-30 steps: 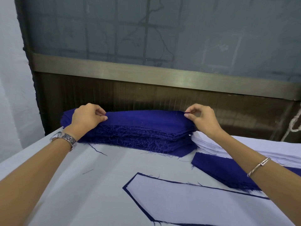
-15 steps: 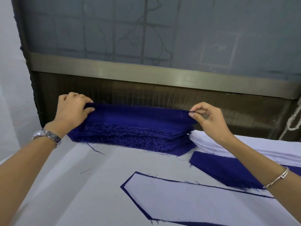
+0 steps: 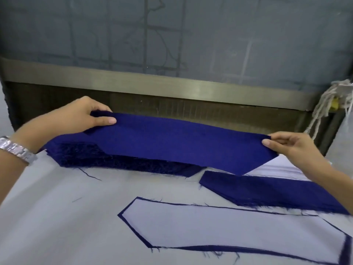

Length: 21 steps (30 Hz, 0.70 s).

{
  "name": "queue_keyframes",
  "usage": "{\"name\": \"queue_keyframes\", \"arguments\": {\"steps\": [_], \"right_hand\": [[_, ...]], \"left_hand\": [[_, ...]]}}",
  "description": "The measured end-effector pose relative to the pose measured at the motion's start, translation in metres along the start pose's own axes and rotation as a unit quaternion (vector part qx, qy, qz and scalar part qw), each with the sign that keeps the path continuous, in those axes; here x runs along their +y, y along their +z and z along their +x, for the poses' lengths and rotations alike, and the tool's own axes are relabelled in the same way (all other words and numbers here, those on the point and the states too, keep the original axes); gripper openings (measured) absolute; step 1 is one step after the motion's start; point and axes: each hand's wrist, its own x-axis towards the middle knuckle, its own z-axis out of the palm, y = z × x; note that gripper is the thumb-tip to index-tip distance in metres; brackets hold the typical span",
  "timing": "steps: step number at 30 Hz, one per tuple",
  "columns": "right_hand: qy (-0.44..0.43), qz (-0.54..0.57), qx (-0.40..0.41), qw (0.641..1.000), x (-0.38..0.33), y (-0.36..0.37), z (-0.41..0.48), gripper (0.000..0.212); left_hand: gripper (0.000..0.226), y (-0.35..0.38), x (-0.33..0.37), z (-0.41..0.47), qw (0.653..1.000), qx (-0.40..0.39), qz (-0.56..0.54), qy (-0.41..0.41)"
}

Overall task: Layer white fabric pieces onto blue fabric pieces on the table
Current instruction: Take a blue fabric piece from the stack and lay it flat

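Note:
A single blue fabric piece (image 3: 172, 142) hangs stretched in the air above the blue stack (image 3: 107, 159) at the back of the table. My left hand (image 3: 76, 117) pinches its left end and my right hand (image 3: 292, 146) pinches its right end. Near the front lies a white fabric piece (image 3: 219, 228) on top of a blue one, whose edge shows all round it. A second, lower pile of blue pieces (image 3: 267, 190) lies at the right, in front of a stack of white pieces (image 3: 282, 169) partly hidden by my right arm.
The table (image 3: 57, 217) is covered in pale cloth with loose blue threads on it. Behind it runs a dark wall with a metal rail (image 3: 172, 85). A bundle of pale cords (image 3: 328, 104) hangs at the right rear.
Both hands have lifted the top blue piece off the stack and drawn it toward me and to the right; it now hangs free above the pile.

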Motion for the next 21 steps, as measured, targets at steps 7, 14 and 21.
{"name": "queue_keyframes", "arguments": {"steps": [7,14,21], "right_hand": [[0.117,0.014,-0.043,0.992,0.021,-0.064,-0.032,0.011],[0.221,-0.011,-0.238,0.946,0.058,-0.112,-0.051,0.045],[0.258,-0.095,-0.379,0.884,0.094,-0.121,-0.060,0.036]], "left_hand": [[0.033,0.031,0.011,-0.010,0.984,-0.165,-0.058,-0.045],[0.048,0.075,0.011,-0.036,0.939,-0.292,-0.134,-0.124],[0.047,0.107,0.007,-0.067,0.935,-0.284,-0.117,-0.175]]}}
